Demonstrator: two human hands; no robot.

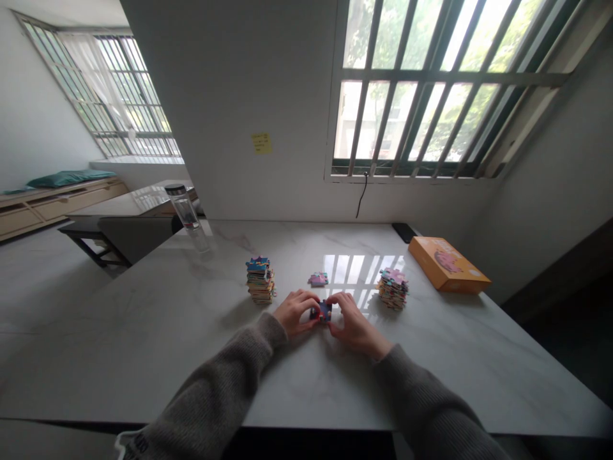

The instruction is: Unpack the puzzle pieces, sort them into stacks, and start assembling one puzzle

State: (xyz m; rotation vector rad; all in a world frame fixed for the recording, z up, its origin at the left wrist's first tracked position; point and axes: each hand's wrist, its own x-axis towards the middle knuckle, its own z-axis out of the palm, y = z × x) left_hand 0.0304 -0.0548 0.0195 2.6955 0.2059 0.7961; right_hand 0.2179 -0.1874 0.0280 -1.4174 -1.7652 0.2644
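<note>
Between my two hands is a dark blue and red puzzle piece [324,312], low over the white marble-patterned table [201,358]. My left hand [297,313] curls its thumb and fingers round the left side of the piece. From the right, my right hand [353,322] pinches its other edge. Fingertips partly cover the piece. A pink and purple puzzle piece [318,279] lies flat just beyond my hands. To the left rises a tall stack of puzzle pieces [261,281], blue on top; another puzzle stack [393,289], pinkish on top, stands to the right.
An orange box [449,264] with a pink picture lies at the right, near a black phone-like object [403,232]. A clear bottle [182,207] with a dark lid stands at the back left. Behind the table is a wall with a yellow note [261,144] and a barred window [421,96].
</note>
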